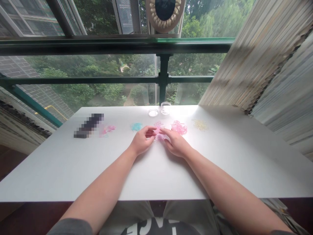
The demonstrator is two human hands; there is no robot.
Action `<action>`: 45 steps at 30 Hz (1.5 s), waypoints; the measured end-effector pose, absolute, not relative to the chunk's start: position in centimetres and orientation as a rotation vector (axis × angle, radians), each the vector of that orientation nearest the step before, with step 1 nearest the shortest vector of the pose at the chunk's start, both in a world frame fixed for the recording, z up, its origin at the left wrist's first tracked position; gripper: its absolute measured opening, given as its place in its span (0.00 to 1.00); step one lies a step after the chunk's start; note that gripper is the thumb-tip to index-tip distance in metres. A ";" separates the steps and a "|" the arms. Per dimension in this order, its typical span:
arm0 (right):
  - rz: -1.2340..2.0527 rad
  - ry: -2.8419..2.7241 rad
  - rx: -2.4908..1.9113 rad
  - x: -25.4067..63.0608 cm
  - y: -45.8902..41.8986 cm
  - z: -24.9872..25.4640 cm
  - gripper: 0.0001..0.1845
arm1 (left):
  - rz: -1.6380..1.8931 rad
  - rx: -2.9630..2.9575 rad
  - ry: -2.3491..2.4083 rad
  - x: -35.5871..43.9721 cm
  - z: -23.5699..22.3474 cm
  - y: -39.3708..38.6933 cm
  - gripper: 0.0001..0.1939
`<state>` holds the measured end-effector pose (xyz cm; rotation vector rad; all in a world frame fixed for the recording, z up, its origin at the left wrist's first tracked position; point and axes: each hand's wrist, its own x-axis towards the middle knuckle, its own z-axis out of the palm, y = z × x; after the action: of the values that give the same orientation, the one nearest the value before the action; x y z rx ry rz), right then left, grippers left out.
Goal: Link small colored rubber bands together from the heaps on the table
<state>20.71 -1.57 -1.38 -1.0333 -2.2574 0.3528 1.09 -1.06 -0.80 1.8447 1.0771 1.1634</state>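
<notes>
My left hand (pixel 142 140) is at the left edge of a loose heap of thin pink and purple rubber bands (pixel 160 136) in the middle of the white table. Its fingers curve inward, apart from the thumb, with nothing visible held. From the right, my right hand (pixel 178 142) reaches over the same heap, fingers stretched out and thumb apart. Just beyond it lies a brighter pile of pink bands (pixel 179 127). A teal pile (pixel 136 126) sits beyond my left hand. Whether any fingertip touches a band cannot be made out.
Pale yellow bands (pixel 200 124) lie to the right. A clear round container (pixel 166 108) and a clear lid (pixel 153 113) stand near the table's (pixel 158 179) back edge. Farther left are a few pink bands (pixel 109 129) and a pixelated dark object (pixel 89 125). Green railings (pixel 110 47) run behind.
</notes>
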 end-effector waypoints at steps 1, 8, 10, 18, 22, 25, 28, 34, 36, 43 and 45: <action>0.348 -2.254 -1.030 20.7 -1.6 -1.4 0.31 | 1.163 1.830 1.076 1.1 -0.8 -1.0 0.15; 0.309 -2.234 -1.008 20.4 -1.6 -1.5 0.30 | 1.196 1.631 1.051 1.1 -1.2 -0.6 0.17; 0.265 -2.242 -1.001 20.4 -1.6 -1.5 0.28 | 1.242 1.513 1.032 1.2 -1.1 -0.5 0.17; 0.069 -2.487 -0.896 19.1 -2.5 -1.2 0.22 | 1.289 0.882 0.724 1.3 0.0 -1.0 0.19; 0.060 -2.508 -0.965 18.7 -2.9 -1.0 0.26 | 1.274 0.811 0.670 1.3 0.1 -1.2 0.19; 0.064 -2.498 -0.971 18.7 -3.0 -0.6 0.25 | 1.284 0.792 0.672 1.2 0.0 -1.1 0.18; 0.065 -2.480 -0.972 18.9 -3.0 -0.4 0.23 | 1.281 0.773 0.671 1.1 0.1 -1.0 0.17; 0.071 -2.448 -1.029 19.3 -2.6 -0.8 0.18 | 1.293 0.944 0.786 1.1 -0.1 -1.0 0.15; 0.106 -2.443 -1.042 19.5 -2.4 -1.1 0.15 | 1.304 1.128 0.923 1.2 -0.3 -1.0 0.13; 0.343 -2.295 -1.008 20.3 -1.9 -1.2 0.15 | 1.024 2.079 1.296 0.6 -0.1 -1.3 0.14; 0.419 -2.228 -1.010 20.6 -1.8 -1.2 0.17 | 0.967 2.232 1.276 0.3 0.0 -1.5 0.14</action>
<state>20.55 -1.79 -1.19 -1.0105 -2.2281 0.4191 0.30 -1.47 0.02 2.2322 1.2764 0.9668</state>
